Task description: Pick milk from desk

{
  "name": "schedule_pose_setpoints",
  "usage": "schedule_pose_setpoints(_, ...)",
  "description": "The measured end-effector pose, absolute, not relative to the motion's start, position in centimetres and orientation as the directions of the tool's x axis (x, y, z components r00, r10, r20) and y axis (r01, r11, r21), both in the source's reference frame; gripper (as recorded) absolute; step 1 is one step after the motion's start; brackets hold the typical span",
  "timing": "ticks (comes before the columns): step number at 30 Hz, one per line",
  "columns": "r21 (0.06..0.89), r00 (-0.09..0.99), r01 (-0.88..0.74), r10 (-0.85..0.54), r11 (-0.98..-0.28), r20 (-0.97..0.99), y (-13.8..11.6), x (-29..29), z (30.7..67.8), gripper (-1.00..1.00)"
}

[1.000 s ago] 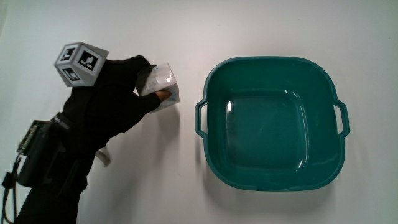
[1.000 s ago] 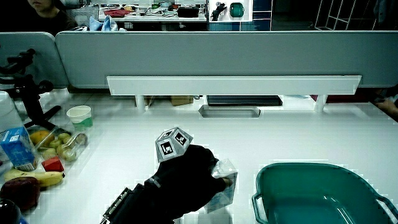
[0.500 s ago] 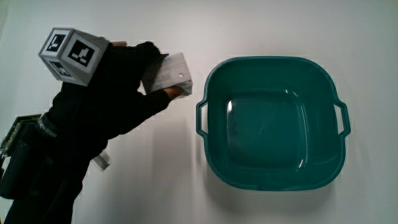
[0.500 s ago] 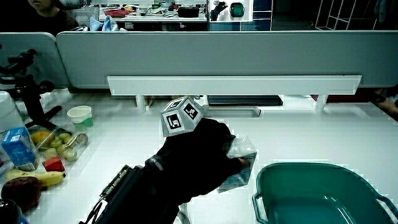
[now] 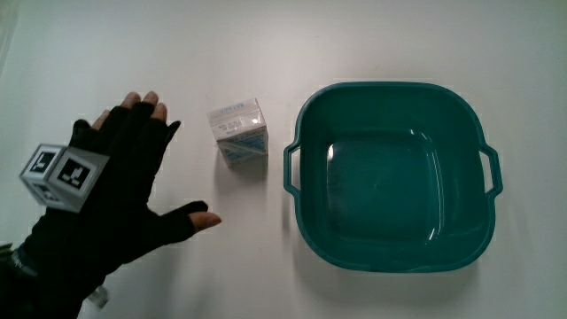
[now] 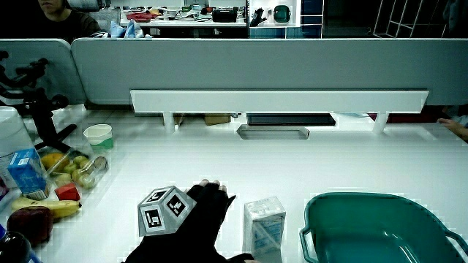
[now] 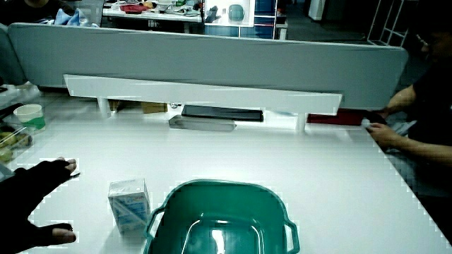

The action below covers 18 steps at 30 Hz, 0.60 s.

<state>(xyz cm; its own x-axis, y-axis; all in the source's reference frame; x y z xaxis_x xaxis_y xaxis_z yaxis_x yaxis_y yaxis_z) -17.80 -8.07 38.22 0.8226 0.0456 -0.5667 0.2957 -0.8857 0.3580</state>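
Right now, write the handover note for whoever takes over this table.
Hand: open, fingers spread, holding nothing, flat over the table beside the milk carton.
Milk carton: upright on the table, between the hand and the teal basin, touching neither; seen in both side views.
Done: nothing is held.
Left: grasp the carton and lift it off the desk.

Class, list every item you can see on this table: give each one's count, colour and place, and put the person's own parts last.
milk carton: one, white and blue, upright between the basin and the hand.
basin: one, teal, beside the carton.
paper cup: one, white, near the partition.
blue carton: one, beside the fruit.
fruit: banana and others, at the table's edge.
partition: one, grey.
hand: one, black glove, fingers spread, beside the carton, holding nothing.
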Motion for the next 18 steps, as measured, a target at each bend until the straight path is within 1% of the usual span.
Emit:
schedule_pose_setpoints(1,0.398,0.848,0.268,0.019,-0.878,-0.53,-7.9,-17.7,37.0,1.0)
schedule_pose_setpoints(2,0.384,0.839,0.273,0.024,-0.882,-0.543,-7.8,-17.6,36.3,1.0)
schedule_pose_setpoints(3,0.33,0.826,0.291,0.062,-0.898,-0.56,-8.0,-17.7,36.3,1.0)
schedule_pose_setpoints(5,0.296,0.832,0.302,0.1,-0.906,-0.545,-8.0,-17.4,34.8,1.0)
schedule_pose_setpoints(6,0.312,0.832,0.292,0.079,-0.904,-0.549,-7.8,-17.2,33.9,1.0)
schedule_pose_setpoints(7,0.297,0.828,0.297,0.09,-0.907,-0.554,-7.8,-17.0,33.2,1.0)
schedule_pose_setpoints(10,0.295,0.833,0.3,0.098,-0.907,-0.545,-7.5,-16.3,31.0,1.0)
schedule_pose_setpoints(11,0.265,0.827,0.32,0.132,-0.91,-0.547,-7.5,-16.1,30.6,1.0)
schedule_pose_setpoints(13,0.27,0.826,0.327,0.135,-0.906,-0.547,-7.3,-15.5,29.6,1.0)
schedule_pose_setpoints(14,0.25,0.822,0.34,0.157,-0.907,-0.548,-7.3,-15.3,29.2,1.0)
schedule_pose_setpoints(16,0.257,0.811,0.342,0.146,-0.904,-0.566,-7.2,-14.7,28.5,1.0)
schedule_pose_setpoints(17,0.229,0.812,0.359,0.182,-0.905,-0.555,-7.2,-14.4,28.1,1.0)
schedule_pose_setpoints(18,0.226,0.806,0.364,0.183,-0.904,-0.563,-7.1,-14.2,27.8,1.0)
